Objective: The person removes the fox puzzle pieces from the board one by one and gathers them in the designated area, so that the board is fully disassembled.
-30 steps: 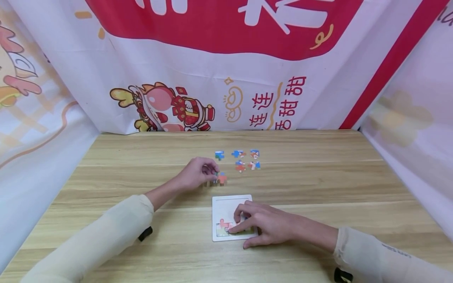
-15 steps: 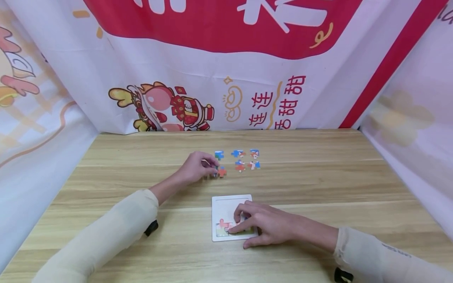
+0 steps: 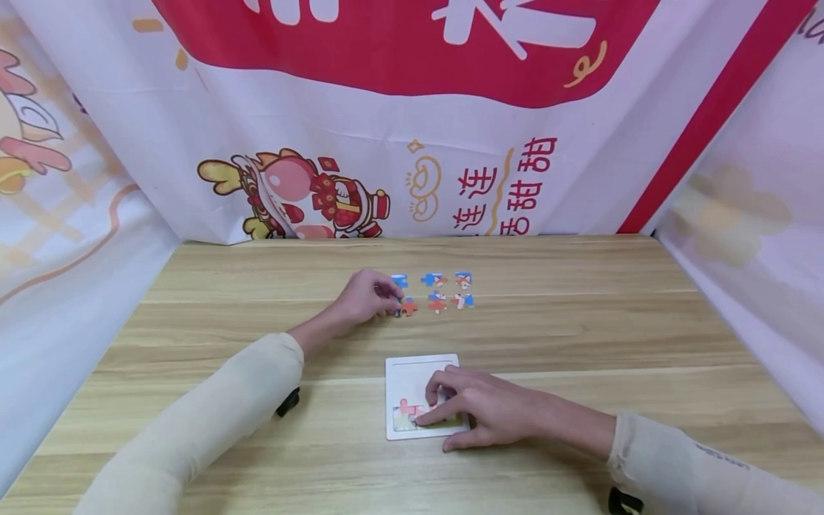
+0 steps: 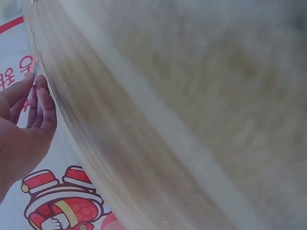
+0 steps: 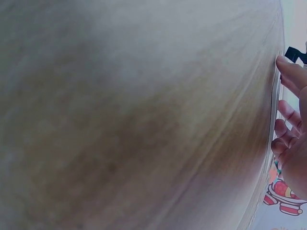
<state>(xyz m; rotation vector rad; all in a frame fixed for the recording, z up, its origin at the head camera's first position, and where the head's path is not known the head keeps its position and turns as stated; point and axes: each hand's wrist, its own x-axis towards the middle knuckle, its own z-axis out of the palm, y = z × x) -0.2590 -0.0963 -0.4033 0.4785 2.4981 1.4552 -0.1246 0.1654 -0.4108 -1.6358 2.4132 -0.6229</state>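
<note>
In the head view my left hand point(image 3: 370, 295) pinches a jigsaw puzzle piece point(image 3: 408, 307), orange-red with some blue, partly hidden by the fingertips. The left wrist view shows that hand point(image 4: 26, 120) with thumb and index finger together on a thin edge. Just beyond it lies a blue corner piece point(image 3: 400, 280). My right hand point(image 3: 492, 408) rests on a white square puzzle tray point(image 3: 390, 379), its index finger touching the pieces along the near side. A pink piece point(image 3: 405, 406) shows left of that finger; the hand covers the tray's right part.
Several loose jigsaw pieces lie beyond the tray: one blue and orange point(image 3: 434, 280), one with a fox face point(image 3: 463, 280), and two nearer ones point(image 3: 438, 302). A printed cloth point(image 3: 360, 129) hangs behind the wooden table point(image 3: 579, 315).
The left hand has moved away from me and slightly right, carrying the orange-red puzzle piece closer to the blue corner piece. My right hand and the tray stay where they were.
</note>
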